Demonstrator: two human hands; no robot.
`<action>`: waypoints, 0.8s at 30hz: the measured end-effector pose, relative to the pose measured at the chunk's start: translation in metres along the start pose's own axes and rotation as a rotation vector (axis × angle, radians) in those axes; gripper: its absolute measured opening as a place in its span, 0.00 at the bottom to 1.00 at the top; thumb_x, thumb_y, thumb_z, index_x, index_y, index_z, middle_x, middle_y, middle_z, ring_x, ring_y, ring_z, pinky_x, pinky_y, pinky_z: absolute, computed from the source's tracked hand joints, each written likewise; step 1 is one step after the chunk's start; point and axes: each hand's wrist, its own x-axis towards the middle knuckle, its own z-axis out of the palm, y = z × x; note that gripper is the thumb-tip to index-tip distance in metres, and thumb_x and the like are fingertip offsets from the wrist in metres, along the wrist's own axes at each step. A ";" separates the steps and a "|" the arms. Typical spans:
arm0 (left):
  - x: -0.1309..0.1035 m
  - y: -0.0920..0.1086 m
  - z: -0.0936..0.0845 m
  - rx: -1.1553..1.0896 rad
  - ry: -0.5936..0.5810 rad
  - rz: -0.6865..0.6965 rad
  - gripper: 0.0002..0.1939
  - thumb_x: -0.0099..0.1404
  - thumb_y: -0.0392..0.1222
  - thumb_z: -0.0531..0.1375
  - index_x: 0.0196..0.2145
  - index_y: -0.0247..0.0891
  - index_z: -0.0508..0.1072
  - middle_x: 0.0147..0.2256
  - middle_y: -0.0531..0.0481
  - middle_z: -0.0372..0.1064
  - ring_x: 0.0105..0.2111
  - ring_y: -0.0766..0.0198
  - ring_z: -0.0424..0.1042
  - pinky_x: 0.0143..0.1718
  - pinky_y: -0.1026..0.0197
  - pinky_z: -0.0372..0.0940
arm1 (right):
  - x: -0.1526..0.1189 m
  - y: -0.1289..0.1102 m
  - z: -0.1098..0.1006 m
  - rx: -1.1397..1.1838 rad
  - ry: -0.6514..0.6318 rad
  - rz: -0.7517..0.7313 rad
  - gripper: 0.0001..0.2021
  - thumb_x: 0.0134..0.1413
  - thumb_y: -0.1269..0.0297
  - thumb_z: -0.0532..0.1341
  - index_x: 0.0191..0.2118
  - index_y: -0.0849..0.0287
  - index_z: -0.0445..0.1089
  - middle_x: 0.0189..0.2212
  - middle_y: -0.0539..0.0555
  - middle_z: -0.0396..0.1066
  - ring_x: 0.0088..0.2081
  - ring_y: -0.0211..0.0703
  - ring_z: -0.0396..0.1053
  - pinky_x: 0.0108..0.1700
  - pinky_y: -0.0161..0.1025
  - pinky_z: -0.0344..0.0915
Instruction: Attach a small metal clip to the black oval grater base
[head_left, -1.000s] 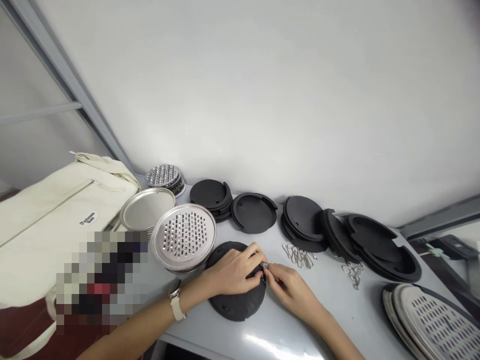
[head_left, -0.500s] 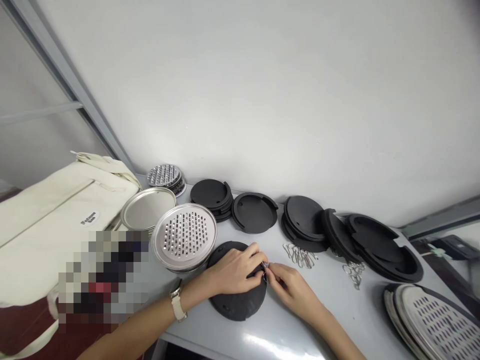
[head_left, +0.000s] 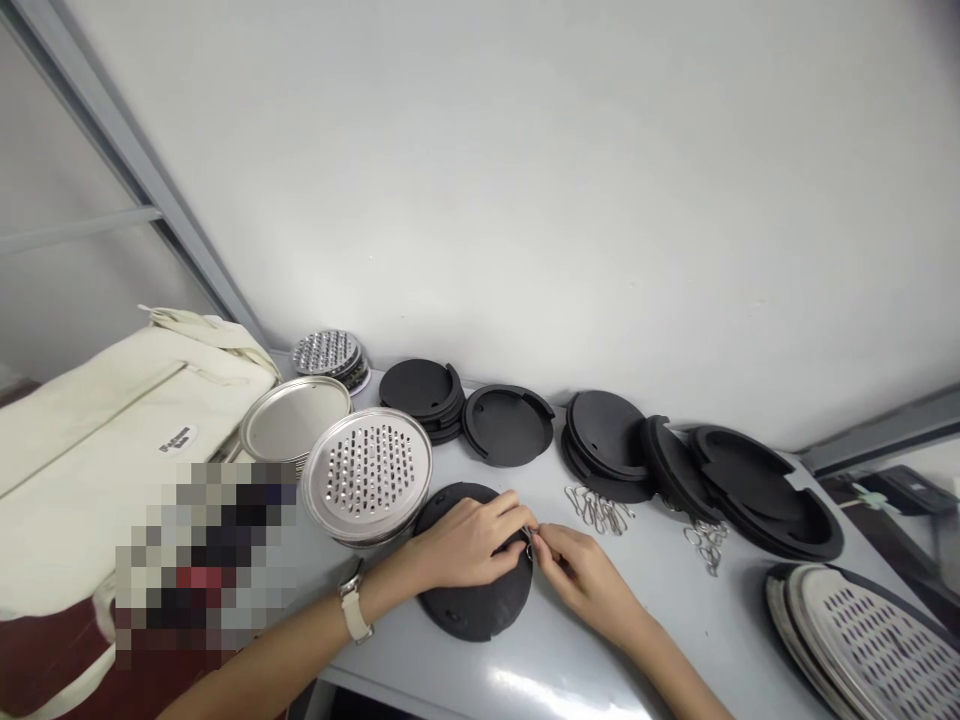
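Observation:
A black round plastic lid [head_left: 480, 612] lies low on the table in front of me. My left hand [head_left: 474, 540] rests across its top, fingers and thumb closed at the lid's right edge. Opposite it, my right hand [head_left: 583, 572] pinches a small metal wire clip [head_left: 529, 550] at that same edge. The fingertips of both hands almost meet there and cover most of the clip. Further right on the table sits a loose pile of similar wire clips [head_left: 600, 510], with another small pile of clips [head_left: 706, 545] beyond it.
Left of the lid stand a stack of round metal graters [head_left: 369, 475], plain metal discs [head_left: 296, 418] and smaller graters [head_left: 326, 352]. Black lids [head_left: 510, 425] line the wall. A large grater stack [head_left: 877, 635] is at right, a cream bag [head_left: 112, 430] at left.
Both hands stay at the lid's right edge with hardly any movement. The whole view has shifted very slightly.

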 end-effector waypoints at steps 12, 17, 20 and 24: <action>-0.001 0.000 -0.001 0.011 -0.013 0.022 0.10 0.67 0.39 0.51 0.46 0.41 0.63 0.43 0.51 0.66 0.35 0.63 0.70 0.33 0.62 0.60 | 0.001 0.002 -0.002 0.000 0.052 0.012 0.16 0.65 0.63 0.47 0.24 0.56 0.51 0.20 0.46 0.56 0.22 0.35 0.56 0.25 0.33 0.53; -0.001 0.000 -0.001 0.035 -0.019 0.029 0.11 0.67 0.39 0.51 0.47 0.41 0.62 0.43 0.52 0.65 0.35 0.63 0.69 0.34 0.62 0.61 | 0.001 0.001 -0.005 -0.010 0.045 0.014 0.16 0.65 0.63 0.47 0.24 0.56 0.50 0.20 0.46 0.56 0.23 0.35 0.56 0.25 0.33 0.53; -0.001 0.000 -0.002 0.049 -0.023 0.034 0.10 0.67 0.39 0.50 0.47 0.41 0.61 0.43 0.52 0.65 0.34 0.64 0.69 0.33 0.62 0.61 | 0.000 0.002 -0.004 -0.008 0.025 0.024 0.16 0.65 0.63 0.46 0.24 0.56 0.50 0.21 0.46 0.56 0.23 0.35 0.56 0.27 0.33 0.53; -0.001 0.002 -0.001 0.076 -0.020 0.034 0.09 0.67 0.39 0.50 0.45 0.40 0.61 0.43 0.51 0.64 0.31 0.66 0.68 0.30 0.63 0.59 | -0.001 0.003 -0.002 -0.016 0.004 0.035 0.16 0.66 0.62 0.45 0.24 0.56 0.48 0.21 0.46 0.55 0.23 0.35 0.56 0.28 0.34 0.52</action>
